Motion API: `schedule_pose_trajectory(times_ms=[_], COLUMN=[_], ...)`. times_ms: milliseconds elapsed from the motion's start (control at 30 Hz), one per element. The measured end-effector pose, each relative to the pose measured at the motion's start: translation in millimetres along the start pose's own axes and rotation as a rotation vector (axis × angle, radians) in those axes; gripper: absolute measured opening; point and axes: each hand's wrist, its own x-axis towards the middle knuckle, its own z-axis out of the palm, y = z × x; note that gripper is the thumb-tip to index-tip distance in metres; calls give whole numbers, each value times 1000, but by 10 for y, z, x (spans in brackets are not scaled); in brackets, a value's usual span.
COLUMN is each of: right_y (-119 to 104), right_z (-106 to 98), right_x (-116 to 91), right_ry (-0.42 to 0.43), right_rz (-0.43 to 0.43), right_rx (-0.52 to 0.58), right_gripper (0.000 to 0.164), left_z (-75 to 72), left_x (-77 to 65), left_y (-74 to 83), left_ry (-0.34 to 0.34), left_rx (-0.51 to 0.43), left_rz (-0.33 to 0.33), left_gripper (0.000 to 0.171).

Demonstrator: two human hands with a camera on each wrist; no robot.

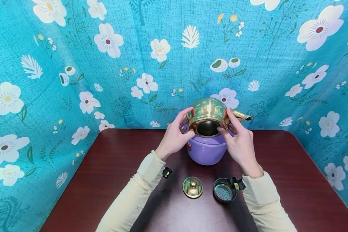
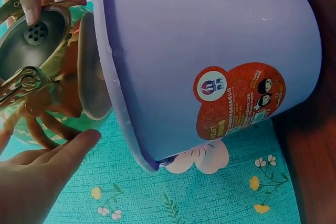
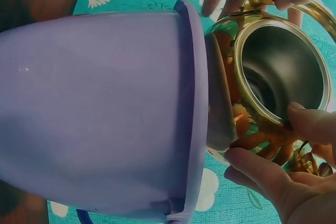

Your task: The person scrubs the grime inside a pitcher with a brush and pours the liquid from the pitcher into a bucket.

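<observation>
A shiny gold teapot [image 1: 210, 106] is held over the purple bucket [image 1: 207, 153], its round mouth turned toward me and its spout [image 1: 245, 116] pointing right. My left hand [image 1: 177, 132] grips the teapot's left side near the handle joint. On the spout side, my right hand [image 1: 239, 141] grips it with the thumb at the rim of the mouth. The right wrist view shows the teapot's bare grey inside [image 3: 283, 66] and its gold handle [image 3: 320, 17]. In the left wrist view, strainer holes [image 2: 37, 33] show inside, and the teapot's flat base overlaps the bucket's rim [image 2: 113, 72].
A gold lid [image 1: 192, 187] with a round knob lies on the dark red table [image 1: 104, 180], in front of the bucket. To its right stands a metal strainer basket [image 1: 224, 191] with a perforated bottom. A blue flowered cloth [image 1: 174, 71] hangs behind the table and along its sides.
</observation>
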Motion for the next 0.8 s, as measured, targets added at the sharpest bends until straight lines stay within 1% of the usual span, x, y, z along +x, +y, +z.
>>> schedule_pose_trajectory(times_ms=[133, 167, 300, 367, 400, 467, 633, 800], right_y=[6, 6, -6, -15, -17, -22, -17, -20], right_z=[-1, 0, -12, -21, -25, -30, -32, -29], right_x=[2, 3, 4, 1, 2, 4, 10, 2], right_ry=[-5, -8, -36, -54, -59, -63, -62, -52], right_rz=[7, 9, 35, 53, 60, 66, 50, 45], right_rx=[8, 9, 26, 35, 38, 46, 19, -17], right_gripper=[69, 69, 67, 67, 66, 66, 66, 67], left_z=[-1, -9, -7, -1, 10, 14, 29, 50], left_x=[1, -11, -16, -14, -1, 1, 6, 11], left_y=[-10, 34, 31, 30, -17, -17, -34, -43], left_ry=[-20, -27, -27, -19, -13, -11, -11, -5], left_rx=[-49, -59, -82, -82, -83, -81, -55, -31], left_rz=[-4, -11, -12, -10, -3, -5, -3, 12], left_gripper=[74, 74, 77, 78, 79, 81, 82, 82])
